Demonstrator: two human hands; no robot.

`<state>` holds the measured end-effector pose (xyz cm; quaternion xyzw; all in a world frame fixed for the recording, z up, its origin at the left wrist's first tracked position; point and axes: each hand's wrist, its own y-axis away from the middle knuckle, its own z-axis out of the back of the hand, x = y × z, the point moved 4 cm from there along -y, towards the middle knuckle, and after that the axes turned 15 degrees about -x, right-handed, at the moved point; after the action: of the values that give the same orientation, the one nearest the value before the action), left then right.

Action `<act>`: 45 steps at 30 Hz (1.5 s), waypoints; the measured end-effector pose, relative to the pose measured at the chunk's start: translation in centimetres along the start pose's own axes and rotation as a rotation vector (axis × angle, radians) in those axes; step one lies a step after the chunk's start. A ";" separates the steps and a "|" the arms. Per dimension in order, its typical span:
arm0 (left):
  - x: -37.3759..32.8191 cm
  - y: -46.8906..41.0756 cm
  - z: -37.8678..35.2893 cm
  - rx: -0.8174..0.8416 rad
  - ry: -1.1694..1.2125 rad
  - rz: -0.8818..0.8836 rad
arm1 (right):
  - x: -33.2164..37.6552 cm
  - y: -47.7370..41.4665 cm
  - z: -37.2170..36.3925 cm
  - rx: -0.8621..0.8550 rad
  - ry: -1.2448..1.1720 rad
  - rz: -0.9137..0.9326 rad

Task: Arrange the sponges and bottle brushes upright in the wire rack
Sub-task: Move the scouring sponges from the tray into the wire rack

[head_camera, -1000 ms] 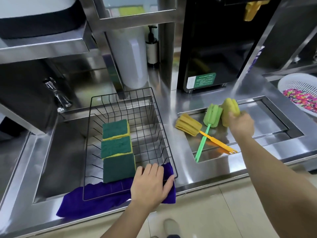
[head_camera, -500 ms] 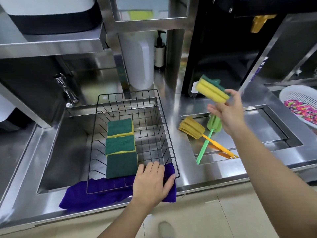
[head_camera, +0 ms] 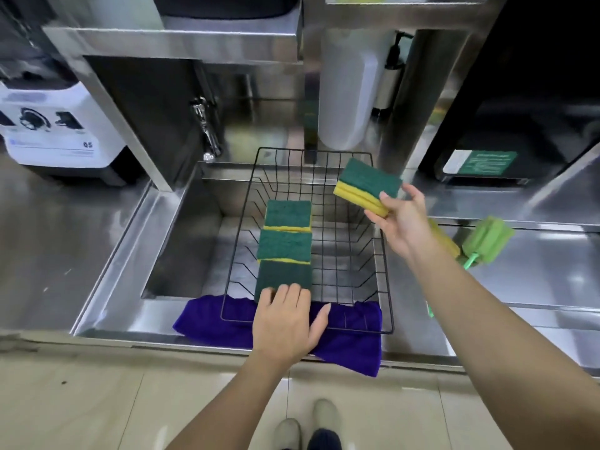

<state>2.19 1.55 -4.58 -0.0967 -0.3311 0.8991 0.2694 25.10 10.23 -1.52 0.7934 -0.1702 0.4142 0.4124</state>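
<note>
Now: right hand (head_camera: 401, 219) pinches a sponge (head_camera: 368, 186) by its near-right end, thumb on top, fingers under. Sponge held flat, green face up, yellow below, long axis running up-left from the fingertips, out over the right rear corner of the wire rack (head_camera: 383, 280). Three sponges (head_camera: 285, 245) stand on edge in a row down the rack's left side; right side empty. So the free slots lie below and left of the held sponge, which looks to need tipping onto its edge first. Left hand (head_camera: 285, 323) lies flat, fingers spread, on the rack's front rim and the purple cloth (head_camera: 354, 345); grips nothing. Bottle brushes (head_camera: 483, 241) lie on the counter, right of the rack.
</note>
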 end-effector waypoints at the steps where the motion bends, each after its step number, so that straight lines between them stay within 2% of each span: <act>1: 0.0 0.2 -0.1 -0.006 -0.003 -0.001 | -0.4 -0.1 -0.7 0.005 -0.014 -0.032; 4: -0.1 0.4 -0.2 -0.054 -0.007 -0.016 | -1.4 -0.4 -2.7 0.033 0.041 -0.073; 11: -0.1 0.3 -0.1 -0.115 0.024 0.009 | -3.3 -1.3 -7.5 0.084 0.232 0.005; 23: -0.2 0.4 -0.2 -0.100 0.074 -0.005 | -7.7 -5.3 -12.0 0.107 0.573 0.133; 31: -0.2 0.3 -0.2 -0.076 0.071 0.010 | -9.6 -6.8 -11.9 0.106 0.870 0.216; 37: -0.2 0.2 -0.1 -0.071 0.068 0.010 | -8.5 -6.8 -12.3 0.170 1.208 0.356; 40: -0.2 0.2 -0.1 -0.067 0.063 0.008 | -7.8 -6.2 -11.9 0.209 1.263 0.400; 45: -0.2 0.1 0.0 -0.058 0.052 -0.012 | -5.1 -4.8 -10.9 0.204 1.164 0.552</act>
<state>2.31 1.38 -4.58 -0.1258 -0.3503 0.8848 0.2803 19.34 21.39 -4.57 0.4016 -0.0764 0.8810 0.2380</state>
